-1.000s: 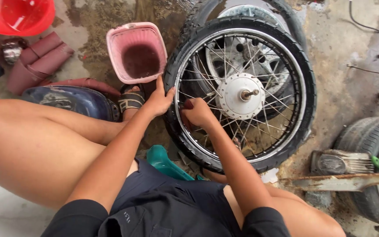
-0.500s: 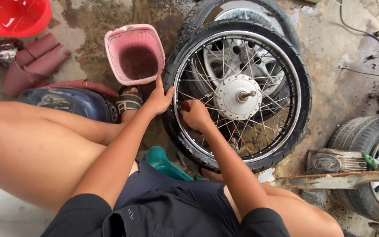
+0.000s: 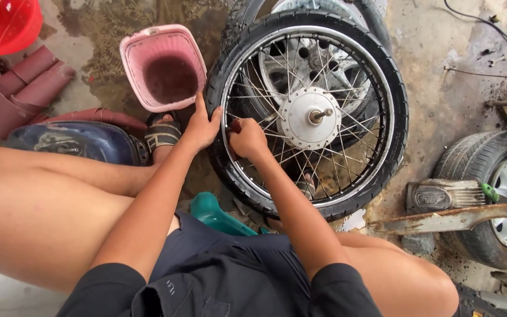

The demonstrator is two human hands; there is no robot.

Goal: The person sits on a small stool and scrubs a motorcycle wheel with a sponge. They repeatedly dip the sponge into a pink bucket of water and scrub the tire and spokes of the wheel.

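Note:
A spoked motorcycle wheel (image 3: 377, 76) with a black tyre and a silver hub (image 3: 307, 117) lies flat on the wet ground in front of me. My left hand (image 3: 202, 124) grips the tyre at its left side, fingers curled over the tread. My right hand (image 3: 247, 140) is closed around a small dark reddish piece pressed against the inside of the rim, among the spokes. What that piece is cannot be made out.
A pink plastic basket (image 3: 131, 66) stands left of the wheel, a red tub (image 3: 1, 23) at the top left. Sandpaper rolls (image 3: 27, 88) and a dark blue panel (image 3: 71, 141) lie by my left leg. Another wheel (image 3: 500, 182) and a rusty metal part (image 3: 441, 220) sit at the right. A teal stool (image 3: 215, 214) is under me.
My right hand has shifted slightly along the inside of the rim. My left hand stays on the tyre.

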